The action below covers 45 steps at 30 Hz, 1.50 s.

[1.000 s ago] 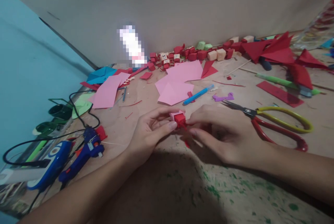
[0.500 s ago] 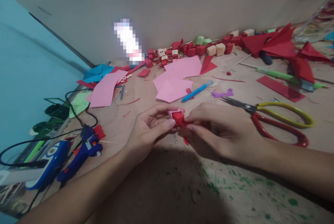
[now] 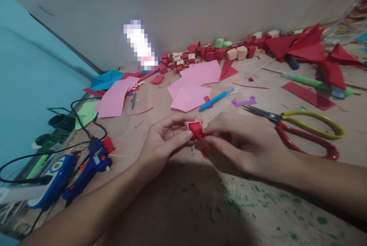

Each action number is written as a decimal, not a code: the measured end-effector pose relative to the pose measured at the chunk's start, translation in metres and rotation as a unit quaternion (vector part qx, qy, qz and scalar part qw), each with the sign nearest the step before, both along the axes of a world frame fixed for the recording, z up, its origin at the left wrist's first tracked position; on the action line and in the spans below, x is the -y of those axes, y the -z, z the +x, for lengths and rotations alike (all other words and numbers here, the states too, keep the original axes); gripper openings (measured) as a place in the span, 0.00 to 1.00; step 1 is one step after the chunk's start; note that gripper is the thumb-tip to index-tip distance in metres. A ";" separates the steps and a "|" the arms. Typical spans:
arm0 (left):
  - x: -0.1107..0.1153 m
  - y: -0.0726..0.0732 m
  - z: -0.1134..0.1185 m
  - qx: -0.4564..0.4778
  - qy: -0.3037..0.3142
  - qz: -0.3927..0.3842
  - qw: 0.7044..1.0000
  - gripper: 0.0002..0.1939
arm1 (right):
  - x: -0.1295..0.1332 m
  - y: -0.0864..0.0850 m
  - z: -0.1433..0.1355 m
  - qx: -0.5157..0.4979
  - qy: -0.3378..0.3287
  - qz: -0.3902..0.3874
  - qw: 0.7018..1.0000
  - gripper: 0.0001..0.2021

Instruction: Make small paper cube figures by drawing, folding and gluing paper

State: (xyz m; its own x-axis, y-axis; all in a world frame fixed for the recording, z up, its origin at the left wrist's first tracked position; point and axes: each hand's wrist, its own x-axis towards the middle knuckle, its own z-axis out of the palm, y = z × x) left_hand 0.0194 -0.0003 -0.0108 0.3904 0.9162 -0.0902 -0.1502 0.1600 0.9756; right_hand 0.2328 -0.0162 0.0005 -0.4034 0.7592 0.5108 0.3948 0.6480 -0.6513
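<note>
Between my two hands is a small red paper figure (image 3: 196, 129) with a pink paper piece on its upper left side. My left hand (image 3: 164, 137) pinches it from the left, thumb in front and fingers behind. On the other side, my right hand (image 3: 241, 139) has thumb and forefinger closed on the figure's lower right edge, where thin red strips stick out. A red bit hangs just below it. Pink paper sheets (image 3: 197, 78) and a blue pen (image 3: 217, 99) lie beyond my hands. Scissors (image 3: 275, 116) with yellow and red handles rest beside my right hand.
A blue glue gun (image 3: 88, 169) with a black cable lies at left, near a blue and white power strip (image 3: 54, 181). Small red and cream paper cubes (image 3: 220, 53) line the back wall. Red paper (image 3: 304, 45), a green stick (image 3: 306, 81) and a purple scrap (image 3: 244, 101) lie around.
Hardly anything differs. The view has shifted very slightly, while both hands keep the same hold on the red paper figure.
</note>
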 end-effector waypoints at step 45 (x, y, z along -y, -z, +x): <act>0.007 0.000 0.006 -0.038 -0.022 0.067 0.997 0.11 | -0.004 -0.001 -0.003 0.002 0.025 -0.072 0.997 0.05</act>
State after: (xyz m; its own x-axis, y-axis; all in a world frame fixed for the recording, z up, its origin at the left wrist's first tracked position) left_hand 0.0251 -0.0077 -0.0111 0.3468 0.9379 0.0074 -0.0798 0.0217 0.9966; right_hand 0.2300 -0.0122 0.0014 -0.3651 0.8432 0.3946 0.4261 0.5283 -0.7344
